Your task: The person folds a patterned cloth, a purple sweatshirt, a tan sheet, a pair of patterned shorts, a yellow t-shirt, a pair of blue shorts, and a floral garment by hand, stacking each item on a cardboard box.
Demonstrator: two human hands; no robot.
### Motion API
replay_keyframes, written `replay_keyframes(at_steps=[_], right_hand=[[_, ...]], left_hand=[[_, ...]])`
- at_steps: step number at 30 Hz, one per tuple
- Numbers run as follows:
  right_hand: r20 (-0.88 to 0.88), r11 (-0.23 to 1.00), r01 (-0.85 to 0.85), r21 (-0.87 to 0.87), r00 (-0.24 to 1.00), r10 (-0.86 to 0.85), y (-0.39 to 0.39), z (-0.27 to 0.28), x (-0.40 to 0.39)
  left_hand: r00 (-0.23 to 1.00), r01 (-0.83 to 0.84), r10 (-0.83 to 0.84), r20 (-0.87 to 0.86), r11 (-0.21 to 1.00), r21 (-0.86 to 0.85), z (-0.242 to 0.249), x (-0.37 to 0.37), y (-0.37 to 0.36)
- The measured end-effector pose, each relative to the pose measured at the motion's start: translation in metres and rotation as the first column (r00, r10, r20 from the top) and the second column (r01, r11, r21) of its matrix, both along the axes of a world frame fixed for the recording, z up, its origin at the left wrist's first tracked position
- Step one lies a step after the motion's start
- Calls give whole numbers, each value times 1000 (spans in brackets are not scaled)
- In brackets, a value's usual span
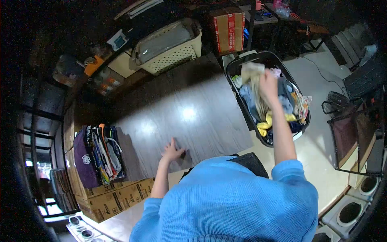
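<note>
the right hand (269, 85) is gripping a beige garment (252, 71), its fingers closing around the cloth, though motion blur is softening their outline. part of the garment is bunching out ahead and to the left of the fingers, while a longer length is hanging beneath them, running down the left side of the fist toward the other clothes. the fist is hovering over a black laundry basket (274, 59), which is standing just beyond the right edge of the surface (181, 92). inside the basket, a yellow cloth (264, 125) is lying near the closer end, below the gripped garment and beside the forearm, and a printed cloth (302, 105) is spilling toward the right rim.

the left hand (172, 152) is resting on the near part of the surface, its fingers spreading apart and holding nothing; the beige garment is lying well apart from them. to the left of that hand, a row of folded clothes (105, 151) is sitting at the surface's left end, with a purple garment (84, 157) lying outermost. beyond the surface, a cream basket (173, 56) is standing.
</note>
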State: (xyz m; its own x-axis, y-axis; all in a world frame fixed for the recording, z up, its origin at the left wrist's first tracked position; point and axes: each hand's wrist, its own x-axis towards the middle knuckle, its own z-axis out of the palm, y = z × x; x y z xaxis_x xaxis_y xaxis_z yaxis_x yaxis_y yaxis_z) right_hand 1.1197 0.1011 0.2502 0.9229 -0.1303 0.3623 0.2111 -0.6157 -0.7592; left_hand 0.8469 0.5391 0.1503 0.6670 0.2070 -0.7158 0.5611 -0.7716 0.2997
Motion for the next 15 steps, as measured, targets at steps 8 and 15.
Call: replay_keyframes(at_steps=[8,15], right_hand=[[541,962,-201,183,838,72,15,236,-30],[692,954,5,301,687,-222,9,353,-101]], left_hand=[[798,398,-104,594,830,-390,131,134,-137],[466,565,-91,880,796,-217,174,192,-266]])
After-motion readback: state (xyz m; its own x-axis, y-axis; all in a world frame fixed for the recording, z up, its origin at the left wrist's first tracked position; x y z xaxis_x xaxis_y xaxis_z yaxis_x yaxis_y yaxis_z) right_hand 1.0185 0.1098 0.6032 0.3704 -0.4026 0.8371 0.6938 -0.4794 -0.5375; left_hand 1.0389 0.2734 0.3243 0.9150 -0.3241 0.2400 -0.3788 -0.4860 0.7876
